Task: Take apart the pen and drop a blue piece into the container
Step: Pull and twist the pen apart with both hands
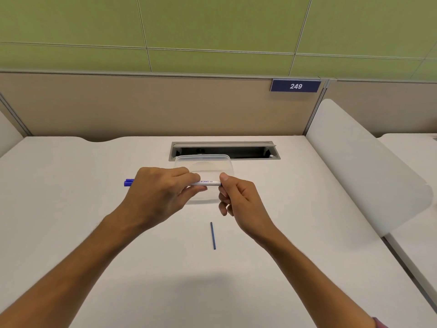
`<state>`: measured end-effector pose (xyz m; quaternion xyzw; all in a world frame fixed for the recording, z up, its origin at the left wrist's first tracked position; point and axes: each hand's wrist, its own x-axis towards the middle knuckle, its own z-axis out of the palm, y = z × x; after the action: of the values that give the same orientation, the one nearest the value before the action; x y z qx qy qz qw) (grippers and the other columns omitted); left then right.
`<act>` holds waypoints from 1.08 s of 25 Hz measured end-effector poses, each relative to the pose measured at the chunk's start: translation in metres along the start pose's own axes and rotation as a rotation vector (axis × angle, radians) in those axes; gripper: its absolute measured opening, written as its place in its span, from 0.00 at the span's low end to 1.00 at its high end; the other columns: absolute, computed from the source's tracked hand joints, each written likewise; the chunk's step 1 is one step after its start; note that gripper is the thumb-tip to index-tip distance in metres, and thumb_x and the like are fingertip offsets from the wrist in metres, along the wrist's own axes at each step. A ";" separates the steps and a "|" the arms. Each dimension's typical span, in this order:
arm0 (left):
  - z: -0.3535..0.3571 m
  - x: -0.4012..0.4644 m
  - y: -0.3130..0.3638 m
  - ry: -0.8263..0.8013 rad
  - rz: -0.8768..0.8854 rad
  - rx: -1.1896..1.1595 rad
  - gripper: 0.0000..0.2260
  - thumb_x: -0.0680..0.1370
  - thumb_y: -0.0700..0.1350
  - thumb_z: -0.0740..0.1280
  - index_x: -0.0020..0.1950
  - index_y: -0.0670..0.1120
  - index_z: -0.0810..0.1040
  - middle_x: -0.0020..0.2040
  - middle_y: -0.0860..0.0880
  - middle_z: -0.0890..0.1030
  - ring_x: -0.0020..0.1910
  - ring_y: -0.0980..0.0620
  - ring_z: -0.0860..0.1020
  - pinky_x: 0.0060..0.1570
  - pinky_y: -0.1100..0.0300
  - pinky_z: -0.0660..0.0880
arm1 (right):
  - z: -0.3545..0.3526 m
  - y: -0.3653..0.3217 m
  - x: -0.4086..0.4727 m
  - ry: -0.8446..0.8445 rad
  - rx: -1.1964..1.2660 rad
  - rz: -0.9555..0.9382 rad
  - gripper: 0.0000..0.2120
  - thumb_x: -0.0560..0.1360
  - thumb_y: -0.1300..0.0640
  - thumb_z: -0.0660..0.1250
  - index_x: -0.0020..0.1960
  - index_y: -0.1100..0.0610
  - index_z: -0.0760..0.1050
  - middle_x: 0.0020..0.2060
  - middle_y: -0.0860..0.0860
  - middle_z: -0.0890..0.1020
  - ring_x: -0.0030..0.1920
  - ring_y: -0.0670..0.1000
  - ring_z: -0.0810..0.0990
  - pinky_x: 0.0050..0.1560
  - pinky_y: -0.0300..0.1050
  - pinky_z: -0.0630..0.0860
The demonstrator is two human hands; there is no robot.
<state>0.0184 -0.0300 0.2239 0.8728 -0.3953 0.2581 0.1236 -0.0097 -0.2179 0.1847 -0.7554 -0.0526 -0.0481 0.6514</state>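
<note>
Lying nearest on the desk [71, 233], a thin blue rod [213, 236] waits loose, while the left hand [157, 192] grips the light, stiff, probably slick pen [208, 183] mid-barrel, the right hand [236, 197] pinching its end above the clear container [227, 162].

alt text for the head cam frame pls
Two hands hold a white board pen level above a clear container: the left hand grips its barrel, the right hand pinches its end. A thin blue rod lies on the white desk.
</note>
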 end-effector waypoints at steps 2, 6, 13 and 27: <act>0.000 0.000 0.000 -0.027 -0.075 -0.118 0.17 0.77 0.56 0.62 0.38 0.46 0.82 0.27 0.51 0.76 0.24 0.48 0.68 0.23 0.56 0.67 | 0.000 0.002 -0.002 0.028 -0.110 -0.108 0.20 0.85 0.52 0.55 0.34 0.54 0.67 0.27 0.45 0.70 0.29 0.50 0.71 0.32 0.43 0.70; -0.003 0.001 -0.010 -0.177 -0.238 -0.615 0.17 0.76 0.59 0.64 0.31 0.52 0.77 0.23 0.51 0.69 0.23 0.54 0.63 0.25 0.58 0.63 | -0.003 0.004 -0.005 0.036 -0.337 -0.365 0.18 0.84 0.51 0.52 0.39 0.57 0.68 0.30 0.46 0.71 0.31 0.45 0.69 0.33 0.32 0.63; -0.004 -0.001 -0.008 -0.166 -0.246 -0.531 0.12 0.75 0.58 0.66 0.38 0.53 0.82 0.24 0.53 0.71 0.24 0.55 0.65 0.27 0.58 0.64 | -0.004 0.004 -0.006 0.102 -0.312 -0.358 0.14 0.81 0.50 0.55 0.41 0.55 0.71 0.32 0.45 0.74 0.34 0.47 0.73 0.34 0.39 0.69; -0.002 0.000 -0.003 -0.232 -0.239 -0.521 0.11 0.78 0.58 0.61 0.39 0.54 0.74 0.25 0.53 0.75 0.23 0.52 0.68 0.27 0.59 0.65 | -0.007 0.008 -0.005 0.082 -0.389 -0.396 0.10 0.83 0.54 0.56 0.45 0.57 0.71 0.37 0.49 0.75 0.36 0.51 0.73 0.37 0.44 0.70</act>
<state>0.0202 -0.0268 0.2255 0.8757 -0.3541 0.0300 0.3269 -0.0140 -0.2257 0.1776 -0.8387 -0.1624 -0.2143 0.4735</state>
